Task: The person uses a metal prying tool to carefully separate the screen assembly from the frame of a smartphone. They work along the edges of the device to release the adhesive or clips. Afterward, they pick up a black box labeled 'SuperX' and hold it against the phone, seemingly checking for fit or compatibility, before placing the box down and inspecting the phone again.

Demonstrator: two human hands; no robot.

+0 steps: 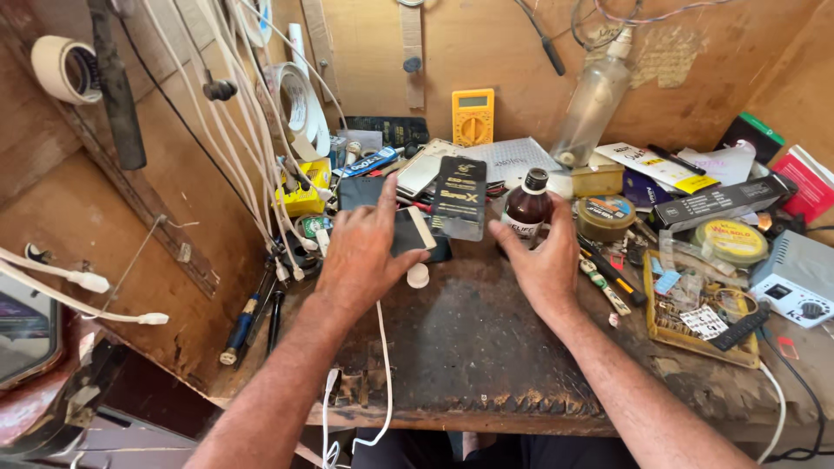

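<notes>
Left hand (pixel 360 252) closed around a white phone (pixel 415 230), centre of surface (pixel 469 347). Right hand (pixel 543 260) half-open, fingers touching a brown bottle (pixel 526 208) at its 12 o'clock. Bottle upright.

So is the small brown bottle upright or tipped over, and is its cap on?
Upright and capped: the brown bottle stands on the workbench with its black cap on top, the right hand curled around its base.

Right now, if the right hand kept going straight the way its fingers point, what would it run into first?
The right hand points up and left toward the brown bottle, which its fingers already seem to touch. Beyond that stands the black flat package, though depth is hard to judge.
</notes>
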